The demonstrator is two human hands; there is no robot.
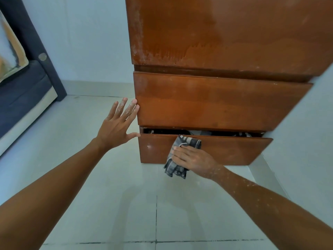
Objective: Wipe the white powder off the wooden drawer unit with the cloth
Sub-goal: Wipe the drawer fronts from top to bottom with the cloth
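The wooden drawer unit [216,101] fills the upper right, seen from above. White powder [137,40] streaks the left part of its top, and a small speck marks the lower drawer front [225,150]. That lower drawer is pulled out slightly, with fabric visible in the gap. My right hand [192,159] presses a grey patterned cloth [175,166] against the lower drawer front, left of its middle. My left hand [117,125] is spread flat, fingertips touching the left edge of the middle drawer, thumb at the lower drawer's corner. Both hands carry powder.
Pale floor tiles [126,204] lie below and to the left. A dark blue bed or sofa frame [27,83] with a patterned cushion stands at far left. Light walls run behind the unit and close along its right side.
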